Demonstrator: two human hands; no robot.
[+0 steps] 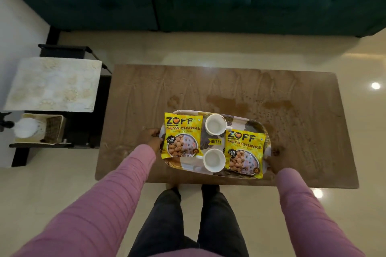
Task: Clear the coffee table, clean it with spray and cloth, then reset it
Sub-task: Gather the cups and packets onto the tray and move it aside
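So the tray is the thing to watch here. It's over the near half of the worktop, long axis running left to right and skewed a bit, with a hand at each short end. The left hand has its fingers curled round the tray's left end. The right hand is clamped on the right end, but it's dark and half tucked behind the rim, so I can't see where those fingers sit underneath. Neither hand is nearer; it's a two-handed carry. On the tray are two yellow packets, one at the left end and one at the right end, with two white cups between them, far and near. Both look empty. I honestly can't tell if the tray is lifted or resting on the wood. Just beyond the tray there are brown stains, so my guess is the wiping isn't done yet. The side table well off to the tray's left looks like the obvious drop spot.
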